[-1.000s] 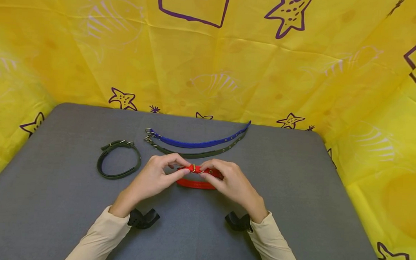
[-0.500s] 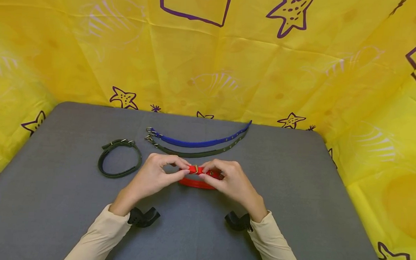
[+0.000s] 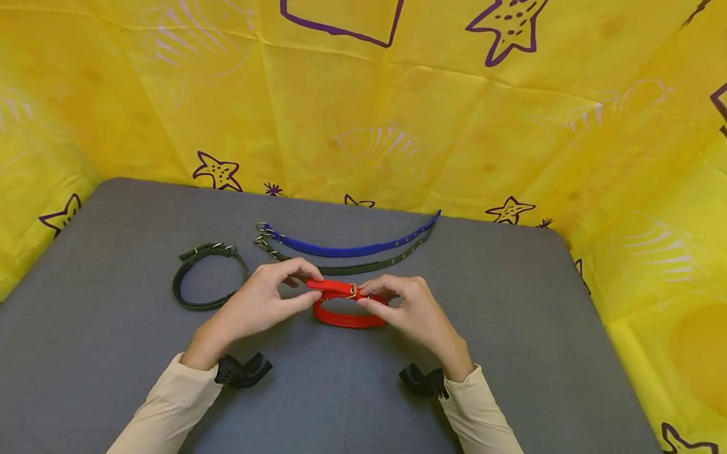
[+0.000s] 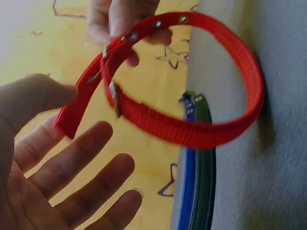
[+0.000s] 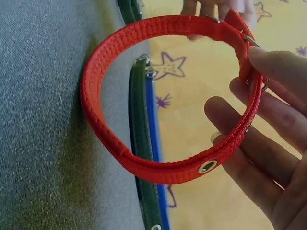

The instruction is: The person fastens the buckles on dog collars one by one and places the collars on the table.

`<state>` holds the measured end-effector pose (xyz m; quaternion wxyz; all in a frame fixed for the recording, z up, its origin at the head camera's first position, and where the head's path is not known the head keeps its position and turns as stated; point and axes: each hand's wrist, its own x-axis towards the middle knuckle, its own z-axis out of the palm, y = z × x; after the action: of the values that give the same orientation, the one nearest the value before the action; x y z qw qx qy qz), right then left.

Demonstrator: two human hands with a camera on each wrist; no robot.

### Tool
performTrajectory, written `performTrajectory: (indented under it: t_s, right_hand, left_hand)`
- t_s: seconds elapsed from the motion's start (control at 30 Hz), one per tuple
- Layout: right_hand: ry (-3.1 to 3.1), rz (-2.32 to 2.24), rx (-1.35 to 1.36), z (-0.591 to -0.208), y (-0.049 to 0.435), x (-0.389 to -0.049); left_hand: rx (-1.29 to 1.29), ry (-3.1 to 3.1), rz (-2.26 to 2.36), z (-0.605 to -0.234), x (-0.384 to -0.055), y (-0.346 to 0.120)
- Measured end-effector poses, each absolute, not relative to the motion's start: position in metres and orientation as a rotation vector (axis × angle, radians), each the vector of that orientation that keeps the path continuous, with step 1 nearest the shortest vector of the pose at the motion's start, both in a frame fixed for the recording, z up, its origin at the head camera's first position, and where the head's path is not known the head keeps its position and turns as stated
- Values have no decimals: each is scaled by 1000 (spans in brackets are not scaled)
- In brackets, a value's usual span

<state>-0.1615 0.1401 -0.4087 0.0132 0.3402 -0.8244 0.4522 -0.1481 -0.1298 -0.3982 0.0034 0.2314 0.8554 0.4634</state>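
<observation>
A red collar (image 3: 347,320), bent into a loop, is held up between both hands over the table. Its strap runs through a metal buckle (image 3: 353,290), and the free end points left. My left hand (image 3: 263,300) pinches that strap end (image 4: 72,120) between thumb and index finger, the other fingers spread. On the other side, my right hand (image 3: 411,312) pinches the collar close to the buckle with thumb and fingers. Metal eyelets (image 5: 207,166) show along the band in the right wrist view.
A green collar (image 3: 189,307), buckled into a loop, lies on the grey table (image 3: 104,350) at left. Behind the hands lie a blue collar (image 3: 337,252) and another green collar (image 3: 361,269), both stretched out. A yellow patterned cloth (image 3: 370,97) surrounds the table's back and sides.
My left hand has shifted slightly left, and a longer piece of red strap now shows left of the buckle. The buckle and right hand have moved a little right.
</observation>
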Motion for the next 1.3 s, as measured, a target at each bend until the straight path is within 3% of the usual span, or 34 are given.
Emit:
performTrajectory:
  t_s: [0.3,1.3]
  right_hand:
    - [-2557,1293,1130,-406,135,-158]
    - [-2612,1187,1071,-409,136,-160]
  left_hand:
    - [874,2679,1458,-401,-145,-117]
    - [725,2557,1430,-391,-142,-129]
